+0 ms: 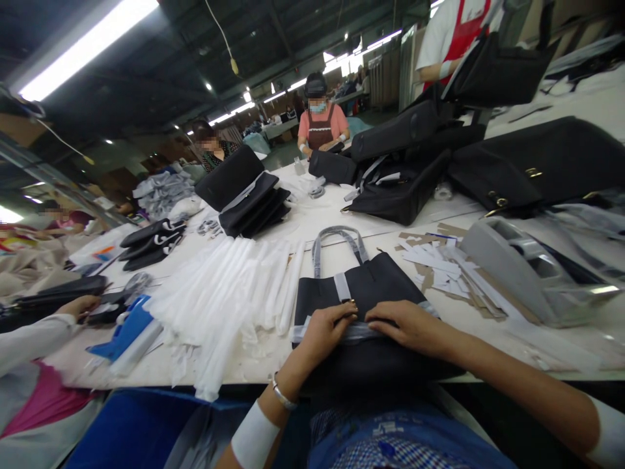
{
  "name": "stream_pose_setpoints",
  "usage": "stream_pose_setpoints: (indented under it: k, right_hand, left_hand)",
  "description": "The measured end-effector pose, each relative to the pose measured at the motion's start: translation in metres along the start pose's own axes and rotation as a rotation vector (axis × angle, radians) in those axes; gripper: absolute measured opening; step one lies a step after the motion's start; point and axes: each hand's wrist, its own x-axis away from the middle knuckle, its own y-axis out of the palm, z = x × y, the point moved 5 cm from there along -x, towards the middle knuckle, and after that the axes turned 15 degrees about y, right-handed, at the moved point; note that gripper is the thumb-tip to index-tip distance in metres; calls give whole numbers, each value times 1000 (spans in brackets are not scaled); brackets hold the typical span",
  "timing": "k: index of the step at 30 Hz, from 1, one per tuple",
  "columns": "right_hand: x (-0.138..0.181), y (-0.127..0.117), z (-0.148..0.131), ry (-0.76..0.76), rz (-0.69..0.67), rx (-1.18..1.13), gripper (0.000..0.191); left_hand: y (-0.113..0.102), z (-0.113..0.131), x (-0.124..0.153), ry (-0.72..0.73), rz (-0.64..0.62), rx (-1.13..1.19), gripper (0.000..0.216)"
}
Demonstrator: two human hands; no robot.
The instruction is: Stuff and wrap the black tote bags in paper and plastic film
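Observation:
A black handbag (375, 277) lies on the worktable in front of me, its bottom toward my body. Grey wrapping covers its two looped handles (342, 231), and a pale strip runs down its front to a small gold clasp (349, 301). My left hand (322, 332) is closed at that clasp, thumb and fingertips gripping the bag there. Just to the right, my right hand (413, 326) has bent fingers holding the bag along a band of clear wrapping (359, 332). Parts of both hands' grips are hidden.
White wrapped rolls (229, 286) are heaped on the left, beside a blue tape dispenser (124, 329). Cardboard and paper strips (444, 267) and a grey tape dispenser (527, 267) lie right. Black bags (547, 163) cover the back. A co-worker's hand (81, 306) is at far left.

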Motion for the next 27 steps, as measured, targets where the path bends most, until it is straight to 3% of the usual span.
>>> stream_pose_setpoints:
  k: [4, 13, 19, 27]
  right_hand:
    - [-1, 4, 0, -16, -11, 55, 31]
    - [2, 5, 1, -55, 6, 44, 29]
    - [4, -2, -4, -21, 5, 117, 27]
    - [14, -12, -12, -172, -39, -27, 26]
  left_hand:
    - [3, -4, 1, 8, 20, 55, 28]
    - [6, -1, -4, 61, -168, -8, 33]
    - [1, -3, -2, 42, -113, 64, 33]
    - [3, -8, -10, 60, -265, -232, 26]
